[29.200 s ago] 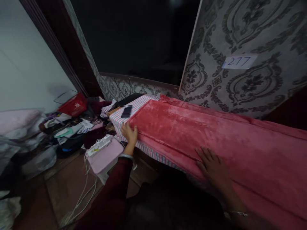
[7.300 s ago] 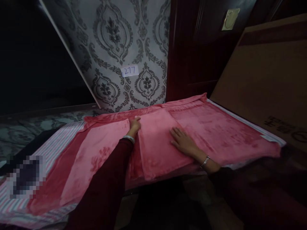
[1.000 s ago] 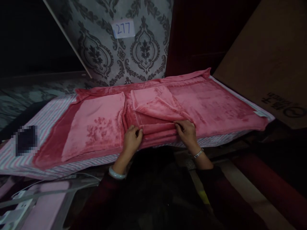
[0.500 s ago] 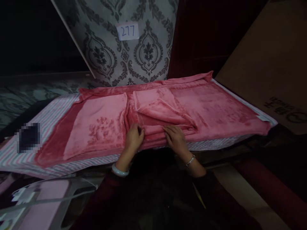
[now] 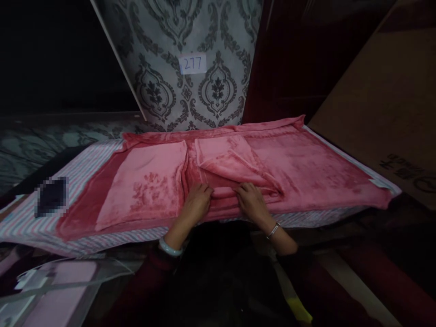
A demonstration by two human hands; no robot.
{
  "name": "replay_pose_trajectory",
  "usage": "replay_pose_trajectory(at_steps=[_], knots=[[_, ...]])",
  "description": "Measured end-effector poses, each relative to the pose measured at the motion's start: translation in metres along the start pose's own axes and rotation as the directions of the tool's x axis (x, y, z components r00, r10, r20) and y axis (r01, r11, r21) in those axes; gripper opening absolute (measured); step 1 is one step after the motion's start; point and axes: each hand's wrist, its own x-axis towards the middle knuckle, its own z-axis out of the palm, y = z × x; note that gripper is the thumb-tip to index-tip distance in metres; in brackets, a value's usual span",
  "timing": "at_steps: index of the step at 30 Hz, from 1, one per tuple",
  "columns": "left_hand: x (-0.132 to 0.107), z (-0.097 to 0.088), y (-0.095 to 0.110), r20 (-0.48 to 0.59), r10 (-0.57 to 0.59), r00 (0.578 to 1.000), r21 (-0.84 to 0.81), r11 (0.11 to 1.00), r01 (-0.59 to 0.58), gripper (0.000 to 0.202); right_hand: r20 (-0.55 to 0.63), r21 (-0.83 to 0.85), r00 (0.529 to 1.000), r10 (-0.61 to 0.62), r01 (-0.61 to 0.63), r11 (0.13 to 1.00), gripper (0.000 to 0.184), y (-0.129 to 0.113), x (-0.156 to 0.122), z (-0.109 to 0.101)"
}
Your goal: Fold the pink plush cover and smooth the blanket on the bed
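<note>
My left hand point(image 5: 197, 203) and my right hand point(image 5: 252, 203) pinch the near edge of a partly folded pink plush cloth point(image 5: 224, 192), a short way apart. The thumbs are partly hidden in the fabric. Behind my hands, the cloth's upper layer is turned back in a slanting fold. To the left lies a flat, neatly folded pink plush piece point(image 5: 150, 179) with a darker flower pattern. Both rest on a larger pink plush blanket point(image 5: 320, 168) spread beneath them, its far edge rumpled up.
A striped cloth point(image 5: 91, 156) covers the table under the blanket. A pixelated dark object point(image 5: 52, 196) lies at its left end. A wallpapered wall with a paper marked 277 point(image 5: 193, 63) stands behind, a large cardboard box point(image 5: 378, 104) at right. A pale pink item point(image 5: 70, 281) sits lower left.
My left hand has its fingers closed further over the cloth's edge, flattened palm down. My right hand keeps hold at nearly the same place. The view has tilted up slightly.
</note>
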Motion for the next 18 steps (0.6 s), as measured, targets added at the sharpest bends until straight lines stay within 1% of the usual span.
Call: replay_pose_trajectory(at_steps=[2,4,7,8,10,12,14,16,17,18], knots=[[0.002,0.000,-0.002,-0.035,-0.019,0.999,0.035,0.999,0.020,0.030,-0.048,0.019,0.999,-0.007,0.008,1.000,0.032,0.001,0.000,0.003],[0.000,0.001,-0.004,-0.044,-0.020,0.999,0.057,0.998,0.022,0.029,-0.068,0.032,0.998,-0.018,0.020,0.999,0.033,0.000,-0.002,0.005],[-0.008,0.006,-0.007,-0.026,0.001,1.000,0.034,0.999,0.000,0.029,-0.032,0.068,0.999,-0.043,0.045,0.997,0.030,0.001,-0.007,0.006],[-0.010,0.009,-0.008,-0.039,0.009,0.999,0.015,1.000,-0.008,0.029,-0.020,0.102,0.999,-0.050,0.052,0.993,0.029,0.002,-0.007,0.005],[-0.014,0.013,-0.010,-0.103,0.020,0.995,-0.023,0.999,-0.023,0.028,-0.031,0.183,0.999,-0.038,0.043,0.982,0.027,0.009,-0.002,-0.001],[-0.015,0.016,-0.011,-0.150,0.022,0.988,-0.057,0.998,-0.031,0.027,-0.074,0.226,0.997,0.017,0.000,0.974,0.029,0.022,0.012,-0.009],[-0.014,0.019,-0.012,-0.151,0.016,0.988,-0.083,0.996,-0.029,0.031,-0.099,0.202,0.991,0.090,-0.069,0.977,0.031,0.037,0.034,-0.017],[-0.012,0.019,-0.012,-0.134,0.004,0.991,-0.095,0.995,-0.017,0.034,-0.046,0.129,0.984,0.175,-0.167,0.977,0.036,0.051,0.063,-0.020],[-0.012,0.019,-0.012,-0.131,-0.002,0.991,-0.096,0.995,-0.011,0.034,0.010,0.082,0.972,0.235,-0.235,0.969,0.040,0.057,0.078,-0.020],[-0.011,0.019,-0.011,-0.132,-0.008,0.991,-0.094,0.996,-0.004,0.033,0.077,0.033,0.949,0.304,-0.308,0.951,0.045,0.061,0.092,-0.018]])
